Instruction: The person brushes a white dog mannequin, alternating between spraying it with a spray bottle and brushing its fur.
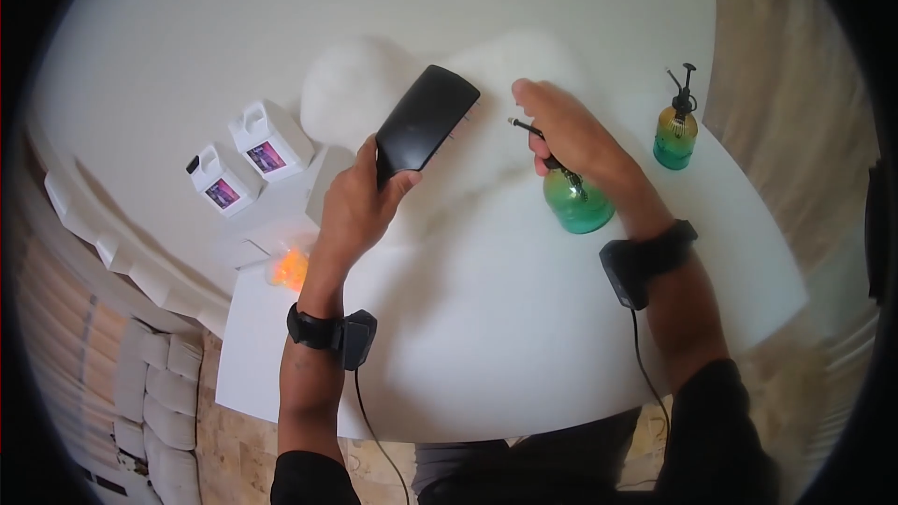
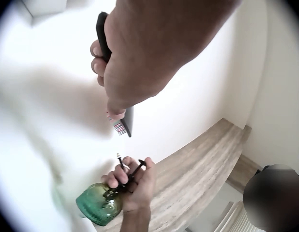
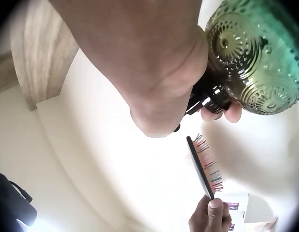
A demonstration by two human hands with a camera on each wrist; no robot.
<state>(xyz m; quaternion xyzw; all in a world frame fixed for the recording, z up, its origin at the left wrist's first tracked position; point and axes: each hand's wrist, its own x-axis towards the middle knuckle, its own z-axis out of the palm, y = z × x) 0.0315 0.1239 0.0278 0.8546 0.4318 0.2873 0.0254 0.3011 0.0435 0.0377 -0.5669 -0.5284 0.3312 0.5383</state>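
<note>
My left hand (image 1: 357, 201) grips a black paddle hairbrush (image 1: 428, 120) by its handle, the smooth back showing in the head view. In the right wrist view its bristles (image 3: 208, 166) are red, white and teal on a pink pad. A green glass spray bottle (image 1: 576, 201) with embossed patterns is in my right hand (image 1: 578, 138), whose fingers are curled round its black pump neck. The bottle's thin nozzle (image 1: 526, 125) points toward the bristle side, with a gap between them. Behind both hands lies a white, soft-looking mound (image 1: 348, 84).
A second spray bottle (image 1: 675, 138), yellow to green, stands at the right of the white table (image 1: 468, 346). To the left, two white jugs (image 1: 271, 145) with purple labels stand on a white block. Near them sits a clear container with bright orange contents (image 1: 290, 269).
</note>
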